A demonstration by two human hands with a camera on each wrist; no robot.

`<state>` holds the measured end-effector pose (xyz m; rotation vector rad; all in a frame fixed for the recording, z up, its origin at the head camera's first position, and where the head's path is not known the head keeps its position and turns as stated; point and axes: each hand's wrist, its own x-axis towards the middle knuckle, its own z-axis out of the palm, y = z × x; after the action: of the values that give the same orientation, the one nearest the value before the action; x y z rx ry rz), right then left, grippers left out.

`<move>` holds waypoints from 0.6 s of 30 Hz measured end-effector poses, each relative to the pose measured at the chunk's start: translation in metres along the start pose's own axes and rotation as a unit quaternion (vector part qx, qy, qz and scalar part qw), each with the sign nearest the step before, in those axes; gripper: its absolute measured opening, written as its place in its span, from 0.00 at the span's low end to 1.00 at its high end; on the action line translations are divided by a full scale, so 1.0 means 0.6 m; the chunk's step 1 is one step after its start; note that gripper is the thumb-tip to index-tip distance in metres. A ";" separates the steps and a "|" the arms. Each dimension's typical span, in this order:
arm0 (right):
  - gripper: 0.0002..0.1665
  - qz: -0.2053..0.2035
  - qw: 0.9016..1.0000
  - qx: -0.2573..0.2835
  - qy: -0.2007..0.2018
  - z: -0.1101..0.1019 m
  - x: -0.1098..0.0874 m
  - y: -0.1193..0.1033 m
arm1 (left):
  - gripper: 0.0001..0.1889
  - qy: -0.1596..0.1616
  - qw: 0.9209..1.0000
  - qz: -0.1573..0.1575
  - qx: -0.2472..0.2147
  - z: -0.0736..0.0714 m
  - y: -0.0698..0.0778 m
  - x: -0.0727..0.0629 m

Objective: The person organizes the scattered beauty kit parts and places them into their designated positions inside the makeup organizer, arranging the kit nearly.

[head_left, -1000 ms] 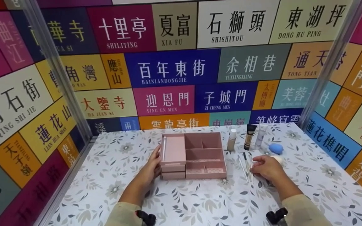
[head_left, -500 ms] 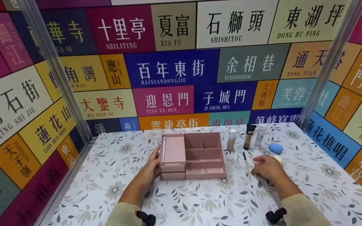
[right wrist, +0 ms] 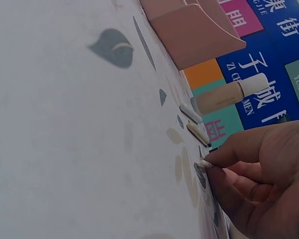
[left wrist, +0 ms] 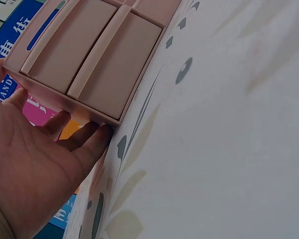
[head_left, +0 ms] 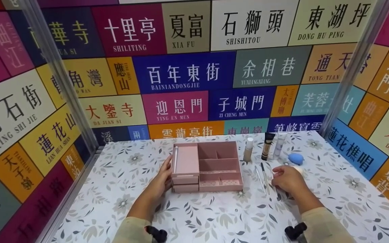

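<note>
My left hand [head_left: 162, 176] rests its fingers against the left side of a pink desktop organizer [head_left: 185, 160]. Seen from the left wrist, the fingertips [left wrist: 102, 132] touch the side wall beside two drawer fronts [left wrist: 117, 62]. To the right of the organizer, my right hand [head_left: 288, 179] pinches a slim stick between thumb and forefinger. Its small white tip [right wrist: 204, 163], like a cotton swab's, shows in the right wrist view; the fingers hide part of the stick. Left of that hand lie a white slim stick [head_left: 258, 176] and a dark-topped one [head_left: 264, 175].
Behind the sticks stand a white-capped foundation bottle [head_left: 248, 150], a black-and-gold tube [head_left: 267, 147] and a pale tube [head_left: 279, 145]. A blue makeup sponge [head_left: 296, 158] lies right of them, and a cream-coloured item [head_left: 298, 170] is partly behind the right hand. Sign-printed walls [head_left: 184, 71] border the table.
My right hand has shifted slightly right with the pinched stick, away from the two others. The left hand stays at the organizer.
</note>
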<state>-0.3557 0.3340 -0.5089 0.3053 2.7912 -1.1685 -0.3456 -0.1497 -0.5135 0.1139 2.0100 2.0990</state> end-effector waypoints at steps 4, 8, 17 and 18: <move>0.35 -0.008 1.000 0.009 0.011 0.001 -0.001 0.002 | 0.33 -0.013 1.000 0.018 -0.009 0.001 -0.003 0.001; 0.35 0.005 0.999 0.040 0.015 0.002 -0.001 0.003 | 0.33 -0.015 1.000 0.020 -0.012 0.000 -0.005 0.001; 0.42 0.051 0.977 0.209 -0.004 -0.001 -0.003 -0.010 | 0.33 -0.001 1.000 0.008 -0.001 0.000 -0.003 0.002; 0.43 0.052 0.974 0.221 -0.008 -0.002 -0.005 -0.013 | 0.33 0.000 1.000 0.005 -0.003 0.000 -0.003 0.002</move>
<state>-0.3546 0.3291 -0.5023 0.4655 2.4390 -1.7445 -0.3468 -0.1491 -0.5157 0.1224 2.0074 2.1107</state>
